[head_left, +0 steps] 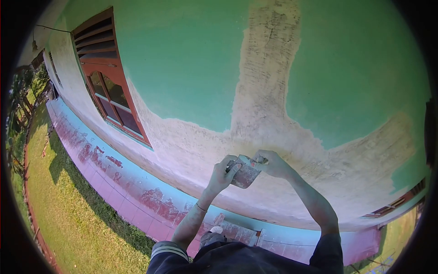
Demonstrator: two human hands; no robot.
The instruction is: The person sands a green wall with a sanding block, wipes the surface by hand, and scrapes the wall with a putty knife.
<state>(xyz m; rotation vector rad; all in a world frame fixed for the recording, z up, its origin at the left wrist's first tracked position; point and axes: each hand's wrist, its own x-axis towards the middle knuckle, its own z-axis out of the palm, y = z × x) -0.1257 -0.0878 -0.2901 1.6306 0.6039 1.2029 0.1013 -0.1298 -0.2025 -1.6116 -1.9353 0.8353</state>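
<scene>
My left hand [225, 172] is wrapped around a small, dusty, grey-brown cup-like container [245, 176], thumb on its near side. The container is tilted, and a pale greenish patch shows at its upper edge. My right hand [273, 164] is closed at the container's upper right rim. Small orange and yellow bits show by its fingertips, but what it grips is too small to name. Both hands are held in front of the bare, whitish scraped band [262, 91] of the green wall [191, 59].
A red-brown framed window [114, 98] is on the left. Below the wall runs a blue and pink ledge [123, 182] with peeling patches. A flat, whitish-smeared object [239, 233] lies there near my body. Grass [82, 196] lies to the left.
</scene>
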